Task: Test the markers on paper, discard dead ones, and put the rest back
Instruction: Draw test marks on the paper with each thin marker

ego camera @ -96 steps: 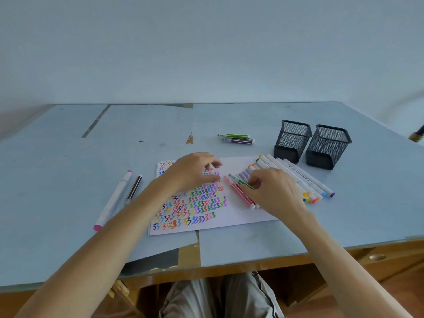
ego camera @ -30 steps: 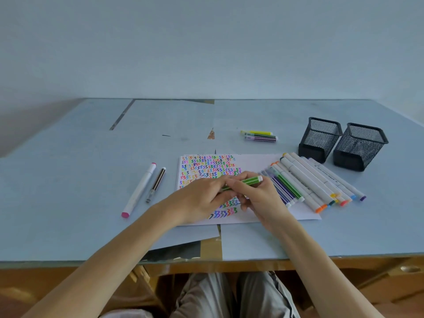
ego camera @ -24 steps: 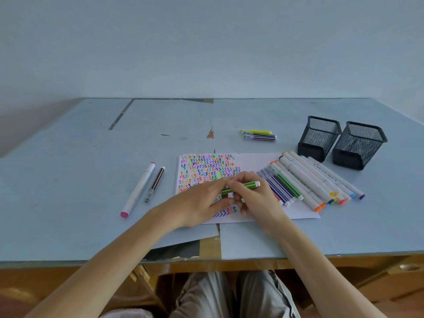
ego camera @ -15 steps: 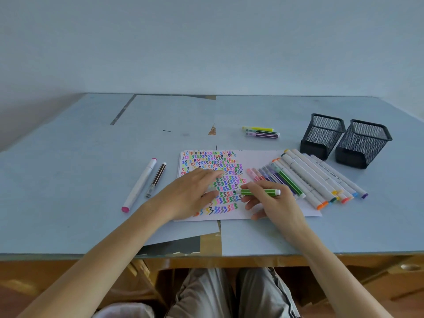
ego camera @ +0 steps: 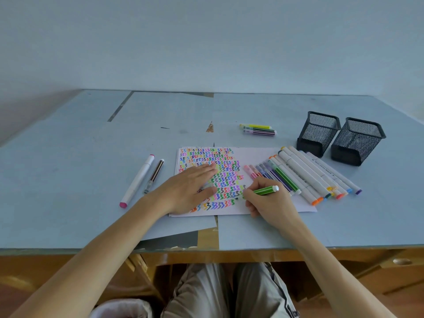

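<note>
Right hand pinches a green marker in a writing grip, tip down at the right edge of the scribble block on the paper, just at 9 o'clock of the marker row; left hand lies flat with straight fingers, pressing the sheet at 9 o'clock of the tip. Advice: keep the left palm down so the sheet cannot slide, and draw a short zigzag on bare white, not over old marks. Judge the ink only from a clean stroke; mesh cups wait at 2 o'clock.
</note>
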